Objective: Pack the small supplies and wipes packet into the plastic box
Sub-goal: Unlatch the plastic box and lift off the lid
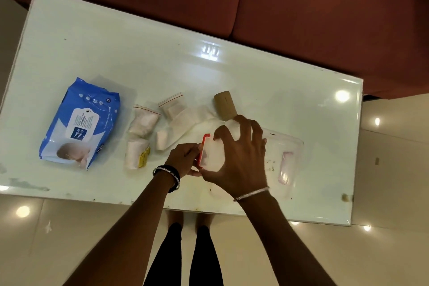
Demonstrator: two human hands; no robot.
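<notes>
The right hand (pixel 241 153) arches over a small white case (pixel 211 154), fingers spread and curled round its far and near sides. The left hand (pixel 183 159) comes in from the other side and pinches the case's orange edge (pixel 203 146) between thumb and fingertips. Both wrists wear bangles, and the case is held just above the table (pixel 116 53).

Just right of the right hand and partly behind it lies the clear plastic box (pixel 290 146). A pink part shows at its right side; whether anything is inside cannot be told. The blue wipes packet (pixel 79 123) lies flat well to the left. Between it and the hands sit three small clear bags (pixel 142 123) (pixel 171 107) (pixel 137 155) holding white folded pieces, and a cardboard tube (pixel 224 105) lies beyond the right hand's fingertips.

The table top is glossy pale glass with lamp reflections. A brown sofa (pixel 301 7) stands behind it, and cream floor tiles (pixel 69 227) show below.
</notes>
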